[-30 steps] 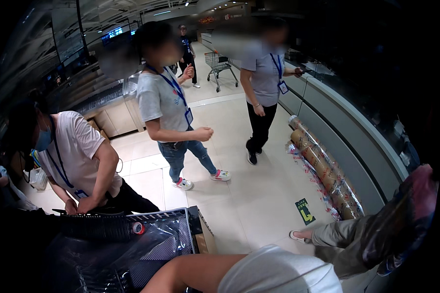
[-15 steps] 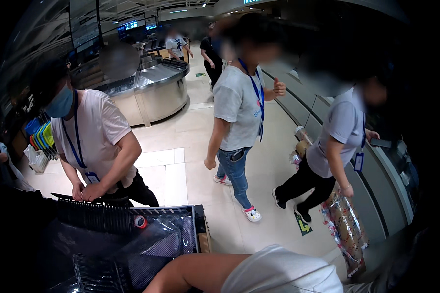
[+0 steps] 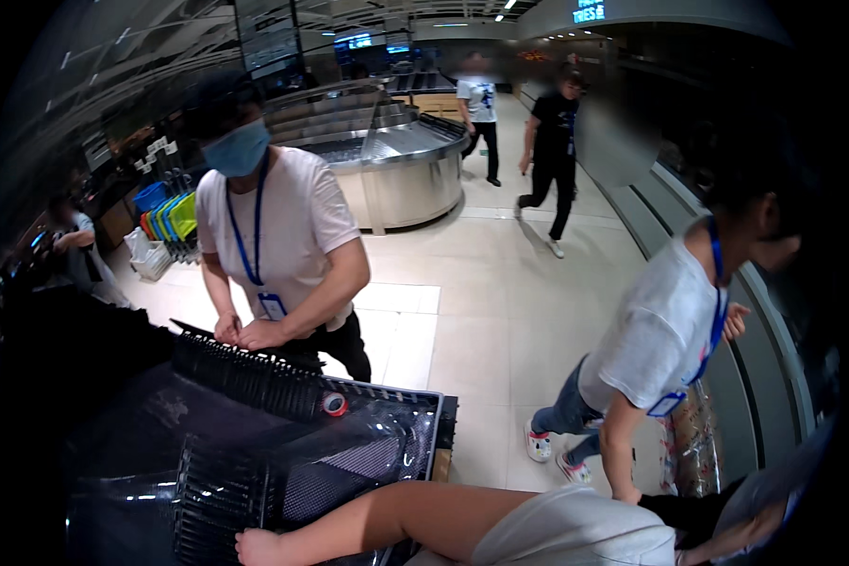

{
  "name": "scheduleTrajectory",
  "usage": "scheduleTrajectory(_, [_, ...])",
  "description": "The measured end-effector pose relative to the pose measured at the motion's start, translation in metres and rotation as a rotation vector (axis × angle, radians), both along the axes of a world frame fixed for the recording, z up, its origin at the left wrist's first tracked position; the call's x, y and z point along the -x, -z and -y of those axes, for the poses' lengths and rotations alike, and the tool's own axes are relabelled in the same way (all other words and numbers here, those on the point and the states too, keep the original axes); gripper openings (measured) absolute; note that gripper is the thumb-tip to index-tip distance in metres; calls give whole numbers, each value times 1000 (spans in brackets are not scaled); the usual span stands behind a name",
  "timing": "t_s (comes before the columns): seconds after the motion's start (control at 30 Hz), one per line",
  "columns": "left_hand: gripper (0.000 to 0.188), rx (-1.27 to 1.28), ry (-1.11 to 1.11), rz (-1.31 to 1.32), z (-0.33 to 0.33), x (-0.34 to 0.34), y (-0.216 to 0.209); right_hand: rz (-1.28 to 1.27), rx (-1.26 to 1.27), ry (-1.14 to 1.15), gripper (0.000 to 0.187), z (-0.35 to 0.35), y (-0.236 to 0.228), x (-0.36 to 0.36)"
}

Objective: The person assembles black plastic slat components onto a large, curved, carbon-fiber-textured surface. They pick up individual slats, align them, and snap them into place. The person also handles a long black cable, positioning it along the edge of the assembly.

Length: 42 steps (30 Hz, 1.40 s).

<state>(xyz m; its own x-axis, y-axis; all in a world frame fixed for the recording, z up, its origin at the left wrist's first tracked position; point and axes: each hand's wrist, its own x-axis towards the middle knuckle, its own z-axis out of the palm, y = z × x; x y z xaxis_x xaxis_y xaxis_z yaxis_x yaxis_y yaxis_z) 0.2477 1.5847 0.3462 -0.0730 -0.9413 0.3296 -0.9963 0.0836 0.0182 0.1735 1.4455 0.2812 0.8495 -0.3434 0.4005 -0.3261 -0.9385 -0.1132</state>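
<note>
A bare forearm with a pale grey sleeve comes in from the lower edge, and my right hand (image 3: 258, 546) is at its end, curled closed. It rests against the side of a packed row of thin black plastic pieces (image 3: 219, 500); what the fingers hold, if anything, is hidden. Clear plastic film (image 3: 349, 462) lies around the row, over a mesh-patterned dark surface. Behind it stands another black ribbed row (image 3: 245, 373), with a small red-and-white roll (image 3: 335, 404) at its end. My left hand is out of view.
Across the black rows a masked co-worker (image 3: 278, 226) has both hands on the far row. A person in a grey shirt (image 3: 651, 321) bends at the right, near wrapped bundles (image 3: 696, 439). A curved metal counter (image 3: 401, 189) and two more people are farther back.
My view has swung left, and my right hand has come into sight beside the black row. The grey-shirted person has moved nearer on the right; a black-clad person shows more fully behind.
</note>
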Motion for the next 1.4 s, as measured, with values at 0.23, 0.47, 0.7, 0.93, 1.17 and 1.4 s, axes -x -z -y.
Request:
scheduleTrajectory(0.23, [22,-20,80,49,7,-21,15,-81,-81,67,15,-15,14,-26])
scheduleTrajectory(0.47, [32,-126,-3,-380,14,-17,7,-52,-86,110,15,-18,9,-34])
scheduleTrajectory(0.7, [36,-185,2,-343,20,-21,5,45,-81,52,15,-15,23,-35])
scheduleTrajectory(0.93, [18,-149,147,-56,21,-22,-3,-86,-117,47,16,-15,20,-32])
scheduleTrajectory(1.17, [18,-135,114,-141,20,-20,1,-63,-114,33,15,-13,12,-32])
scheduleTrajectory(1.4, [16,0,111,-124,17,-26,22,-60,-151,64,15,-10,38,-54])
